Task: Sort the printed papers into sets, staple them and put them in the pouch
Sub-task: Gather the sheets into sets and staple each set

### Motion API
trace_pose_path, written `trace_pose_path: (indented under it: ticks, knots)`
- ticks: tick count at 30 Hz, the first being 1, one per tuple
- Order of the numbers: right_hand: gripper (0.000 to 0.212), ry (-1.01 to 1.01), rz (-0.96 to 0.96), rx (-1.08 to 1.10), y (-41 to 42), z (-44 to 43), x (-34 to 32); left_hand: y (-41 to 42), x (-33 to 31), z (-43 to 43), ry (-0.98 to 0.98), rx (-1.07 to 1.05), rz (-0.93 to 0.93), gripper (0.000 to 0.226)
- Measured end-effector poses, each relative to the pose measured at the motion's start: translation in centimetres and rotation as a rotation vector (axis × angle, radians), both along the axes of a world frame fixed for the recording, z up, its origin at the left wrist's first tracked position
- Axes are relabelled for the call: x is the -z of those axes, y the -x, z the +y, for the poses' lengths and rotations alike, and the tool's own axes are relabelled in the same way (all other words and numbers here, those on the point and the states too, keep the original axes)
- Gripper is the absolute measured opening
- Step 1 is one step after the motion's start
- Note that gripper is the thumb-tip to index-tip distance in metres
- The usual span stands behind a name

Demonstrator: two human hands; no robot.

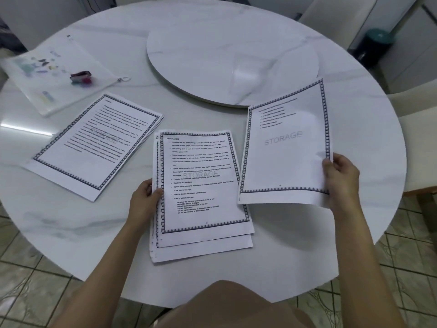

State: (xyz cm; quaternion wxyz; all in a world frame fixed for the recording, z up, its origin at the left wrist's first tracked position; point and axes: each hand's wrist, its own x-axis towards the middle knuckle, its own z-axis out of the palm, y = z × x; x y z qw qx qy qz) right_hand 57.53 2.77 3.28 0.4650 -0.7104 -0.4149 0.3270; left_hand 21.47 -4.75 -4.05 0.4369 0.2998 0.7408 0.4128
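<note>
Marble table [71, 221] carries the middle stack [201, 185] near its front edge, the left hand [144, 200] gripping the stack's left side, thumb on top. The right hand [340, 176] pinches one sheet [283, 150] by its right edge, just beside the stack. A second stack [99, 143] and the pouch [47, 74] lie toward the left edge.

Glossy marble-look table [94, 221], matt white printed papers [203, 185], translucent plastic pouch [47, 74].

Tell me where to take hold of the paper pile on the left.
Grip the left pile along its long right edge, likely coming from the centre stack's side: it lies flat on the table, and its sheets fan out there.
</note>
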Motion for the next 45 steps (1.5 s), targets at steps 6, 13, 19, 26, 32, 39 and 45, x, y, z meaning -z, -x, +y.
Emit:
trace_pose_path:
  ticks: [6, 13, 19, 26, 32, 39, 45]
  knots:
    - [0.017, 0.061, 0.069, -0.102, 3.4, -0.6, 1.5, 0.3, 0.2, 0.1, 0.002, 0.022, -0.012, 0.033]
    - [0.014, 0.191, 0.057, -0.234, 7.3, -2.3, 4.5, 0.6, 0.2, 0.1, 0.020, 0.034, -0.020, 0.031]
    - [0.018, 0.284, -0.052, -0.339, 10.1, -3.7, 5.7, 0.5, 0.0, 0.2, -0.010, 0.037, -0.026, 0.029]
    - [0.018, 0.326, -0.208, -0.497, 12.3, -5.0, 5.8, 0.5, 0.0, 0.2, -0.020, 0.105, 0.022, 0.030]
    - [0.019, 0.350, -0.352, -0.570, 11.7, -4.9, 6.5, -0.2, -0.6, 0.0, -0.017, 0.197, 0.004, 0.040]
    - [0.048, 0.308, -0.242, -0.372, 8.8, -4.1, 6.7, -1.7, -1.5, -1.1, -0.133, 0.237, -0.028, 0.028]
    - [0.040, 0.291, 0.144, -0.414, 7.2, -3.3, 5.5, -3.1, -3.4, -1.8, -0.261, 0.264, -0.077, 0.027]
